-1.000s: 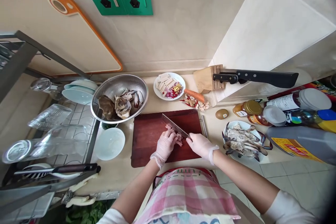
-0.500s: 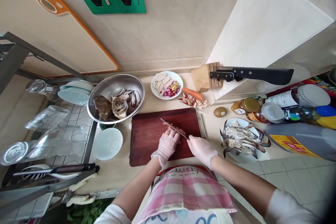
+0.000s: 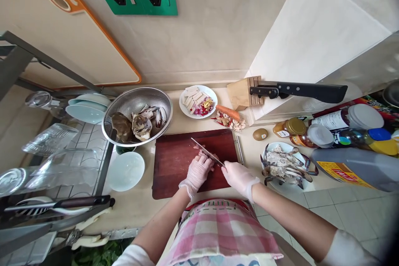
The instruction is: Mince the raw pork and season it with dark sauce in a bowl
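A dark red-brown cutting board lies on the counter in front of me. On it is some pinkish raw meat, largely covered by my hands and the blade. My left hand, in a clear glove, presses down on the meat with its fingers curled. The gloved right hand is wrapped round the handle of a kitchen knife. Its blade slants up and left across the meat, right beside the left fingertips. Small scraps sit on the far side of the blade.
Behind the board stand a steel colander with seafood pieces, a white plate of cut ingredients, a carrot and a knife block. To the right are a kiwi, a bowl of crab and several jars. A dish rack is left.
The knife blade has tilted so more of its flat side shows. Both hands stay in nearly the same place, and the view has shifted slightly.
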Demonstrator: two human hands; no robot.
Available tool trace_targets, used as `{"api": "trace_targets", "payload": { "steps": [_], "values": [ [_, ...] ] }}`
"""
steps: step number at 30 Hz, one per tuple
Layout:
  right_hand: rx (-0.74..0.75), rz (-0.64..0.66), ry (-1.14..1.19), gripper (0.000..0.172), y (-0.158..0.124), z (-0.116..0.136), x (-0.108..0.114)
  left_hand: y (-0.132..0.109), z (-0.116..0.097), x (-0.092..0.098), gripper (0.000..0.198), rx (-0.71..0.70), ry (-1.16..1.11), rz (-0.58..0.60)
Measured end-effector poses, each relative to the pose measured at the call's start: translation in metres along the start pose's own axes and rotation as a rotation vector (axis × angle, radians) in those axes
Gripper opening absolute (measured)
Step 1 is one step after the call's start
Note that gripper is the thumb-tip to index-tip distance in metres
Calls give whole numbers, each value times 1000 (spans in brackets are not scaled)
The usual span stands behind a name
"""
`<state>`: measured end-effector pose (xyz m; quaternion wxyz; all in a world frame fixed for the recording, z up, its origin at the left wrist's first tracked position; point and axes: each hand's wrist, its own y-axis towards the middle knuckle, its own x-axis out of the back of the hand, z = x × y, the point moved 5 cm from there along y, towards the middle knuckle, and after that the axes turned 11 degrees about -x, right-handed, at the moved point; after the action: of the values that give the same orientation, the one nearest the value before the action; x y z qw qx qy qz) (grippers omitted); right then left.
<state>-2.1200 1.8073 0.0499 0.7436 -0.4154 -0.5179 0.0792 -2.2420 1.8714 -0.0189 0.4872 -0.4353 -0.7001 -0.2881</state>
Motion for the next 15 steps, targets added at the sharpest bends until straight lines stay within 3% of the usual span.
{"api": "trace_targets", "payload": {
  "steps": [15],
  "values": [
    [-5, -28, 20, 29, 4, -2, -3, -3, 4, -1, 22, -66, -47, -52]
  ]
}}
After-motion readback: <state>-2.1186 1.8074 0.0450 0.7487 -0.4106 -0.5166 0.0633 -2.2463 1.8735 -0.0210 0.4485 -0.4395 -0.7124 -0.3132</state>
